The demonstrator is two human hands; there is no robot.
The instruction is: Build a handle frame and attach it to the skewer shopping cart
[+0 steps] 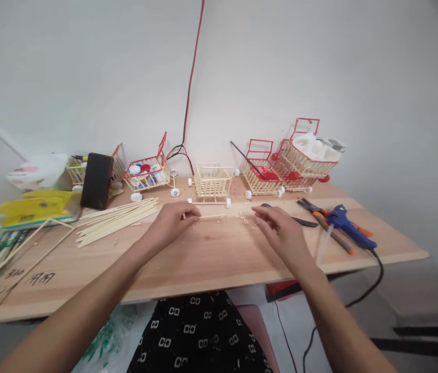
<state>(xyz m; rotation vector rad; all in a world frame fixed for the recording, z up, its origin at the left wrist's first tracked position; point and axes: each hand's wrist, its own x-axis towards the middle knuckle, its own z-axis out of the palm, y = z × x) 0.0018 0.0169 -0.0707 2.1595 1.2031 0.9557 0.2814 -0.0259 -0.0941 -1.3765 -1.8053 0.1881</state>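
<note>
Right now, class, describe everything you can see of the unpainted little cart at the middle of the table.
The unpainted cart is a small open basket of thin pale sticks, seemingly bamboo or wood, glued into a slatted grid. It stands upright on small white wheels near the wall, on the wooden table. It looks empty and has no red trim. Neither the left hand nor the right hand touches it; both lie just in front.

Stick-built model carts on table: 6, namely one plain cart (213, 181) and five red-trimmed carts (147, 171). One blue glue gun (348, 224). One bundle of loose sticks (120, 217).
</note>
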